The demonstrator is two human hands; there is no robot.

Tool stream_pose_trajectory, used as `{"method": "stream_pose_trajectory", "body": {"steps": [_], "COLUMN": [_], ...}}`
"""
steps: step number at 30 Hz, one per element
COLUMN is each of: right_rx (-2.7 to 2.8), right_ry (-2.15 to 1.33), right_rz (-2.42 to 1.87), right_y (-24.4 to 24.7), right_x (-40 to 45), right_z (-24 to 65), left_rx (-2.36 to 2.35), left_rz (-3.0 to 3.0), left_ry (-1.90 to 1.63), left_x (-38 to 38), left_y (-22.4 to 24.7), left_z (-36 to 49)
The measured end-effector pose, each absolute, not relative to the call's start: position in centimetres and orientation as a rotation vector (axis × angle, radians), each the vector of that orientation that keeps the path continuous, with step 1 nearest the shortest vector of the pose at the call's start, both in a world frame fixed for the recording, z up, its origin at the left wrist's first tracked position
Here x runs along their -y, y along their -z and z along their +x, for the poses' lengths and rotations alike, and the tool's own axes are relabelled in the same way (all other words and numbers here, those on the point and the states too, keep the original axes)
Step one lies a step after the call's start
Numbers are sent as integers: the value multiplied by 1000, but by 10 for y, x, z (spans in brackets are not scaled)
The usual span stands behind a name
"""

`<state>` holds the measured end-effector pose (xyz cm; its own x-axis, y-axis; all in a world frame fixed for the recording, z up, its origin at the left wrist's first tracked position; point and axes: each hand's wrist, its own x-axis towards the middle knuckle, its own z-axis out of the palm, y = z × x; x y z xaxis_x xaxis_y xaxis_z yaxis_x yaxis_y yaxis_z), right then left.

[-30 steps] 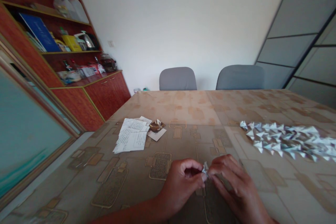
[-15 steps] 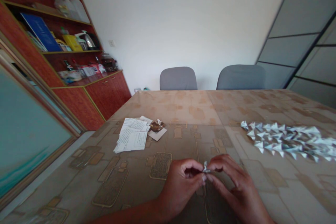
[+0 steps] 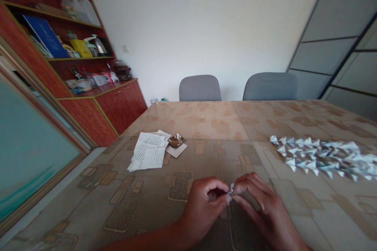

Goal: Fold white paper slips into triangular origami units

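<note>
A small piece of folded paper (image 3: 231, 190) is pinched between my two hands, above the near part of the table; most of it is hidden by fingertips. My left hand (image 3: 203, 200) grips it from the left with thumb and forefinger. From the other side, the thumb and forefinger of my right hand (image 3: 262, 204) close on it too. Off to the right lie rows of several folded paper pieces (image 3: 321, 155) with pointed tips. Loose sheets of printed paper (image 3: 150, 151) are spread to the left, overlapping. Beside them is a brown and white paper square (image 3: 176, 140).
A patterned cover lies over the table (image 3: 206, 115). Two grey chairs (image 3: 200, 87) stand at its far side, against a white wall. At the left is a red wooden cabinet (image 3: 118, 102) with bottles, a kettle and boxes on its shelves.
My right fingers have shifted slightly on the folded paper, and less of it shows between the fingertips. The left hand and the papers on the table look the same.
</note>
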<state>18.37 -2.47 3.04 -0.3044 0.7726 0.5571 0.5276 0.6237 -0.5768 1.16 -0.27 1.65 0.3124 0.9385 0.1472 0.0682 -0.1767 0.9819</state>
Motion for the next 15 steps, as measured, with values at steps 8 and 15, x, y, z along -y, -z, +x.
{"method": "stream_pose_trajectory", "body": {"steps": [8, 15], "right_rx": [1974, 1994], "right_ry": [-456, -526], "right_rz": [-1010, -954], "right_y": [-36, -35], "right_x": [28, 29], "right_z": [192, 191], "left_rx": [-868, -848], "left_rz": [1423, 1345], "left_ry": [-1001, -930], "left_x": [1, 3], "left_y": [-19, -15], "left_z": [10, 10]}}
